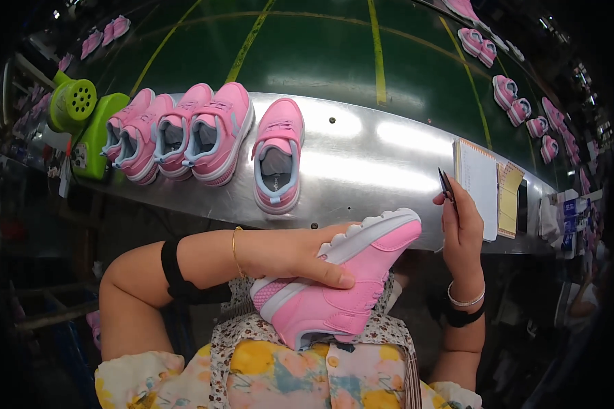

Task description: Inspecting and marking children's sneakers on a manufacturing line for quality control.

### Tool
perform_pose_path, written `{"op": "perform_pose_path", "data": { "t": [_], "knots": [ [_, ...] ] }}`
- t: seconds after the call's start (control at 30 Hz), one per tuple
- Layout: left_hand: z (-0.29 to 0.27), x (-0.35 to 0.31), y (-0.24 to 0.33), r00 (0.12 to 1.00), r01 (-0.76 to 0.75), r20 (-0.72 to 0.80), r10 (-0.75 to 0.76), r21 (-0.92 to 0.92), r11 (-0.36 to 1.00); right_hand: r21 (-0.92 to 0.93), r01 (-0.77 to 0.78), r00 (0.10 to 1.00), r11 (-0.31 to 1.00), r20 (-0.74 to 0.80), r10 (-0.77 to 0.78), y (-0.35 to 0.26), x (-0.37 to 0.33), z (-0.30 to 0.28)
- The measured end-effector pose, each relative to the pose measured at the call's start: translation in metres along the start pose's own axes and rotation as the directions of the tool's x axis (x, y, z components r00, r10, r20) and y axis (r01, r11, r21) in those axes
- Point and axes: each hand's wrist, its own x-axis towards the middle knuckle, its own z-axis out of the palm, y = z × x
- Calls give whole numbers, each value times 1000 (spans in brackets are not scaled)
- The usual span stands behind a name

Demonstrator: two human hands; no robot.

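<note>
1. Gripping a pink shoe (361,290) in the left hand (307,255), thumb across its side; cannot tell the hidden fingers' exact placing.
2. Held at 5 o'clock from the view's centre, in front of the person's body: toe toward 1 o'clock, white sole toward 11, opening toward 6.
3. Pinching a slim black pointed tool (446,183) in the narrowly closed right hand (462,235), just past 3 o'clock, apart from the held shoe.
4. Standing on the metal table (368,170): 1 pink shoe (280,123) at 11 o'clock, 4 more shoes (228,105) in a row at 10.
5. Lying beside the right hand at 3 o'clock: a notepad (475,194) and a yellow pad (509,198).
6. Stretching across 12 o'clock: a green belt (320,51) with yellow lines.
</note>
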Motion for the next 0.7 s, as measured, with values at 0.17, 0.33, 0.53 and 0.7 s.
{"op": "perform_pose_path", "data": {
  "t": [0.17,0.33,0.53,0.7],
  "knots": [
    [5,0,-2,999,-14,-30,18,132,991,-1,304,926,953,236,-295,-70,-4,-23],
    [7,1,-9,995,-19,-98,35,157,987,-71,434,861,898,326,-390,-85,-9,-22],
    [13,-4,-5,980,67,-198,3,346,936,-164,483,825,860,414,-385,-94,-14,-22],
    [13,-4,-4,978,101,-206,-17,404,909,-164,512,815,843,405,-416,-95,-13,-18]
  ]
}}
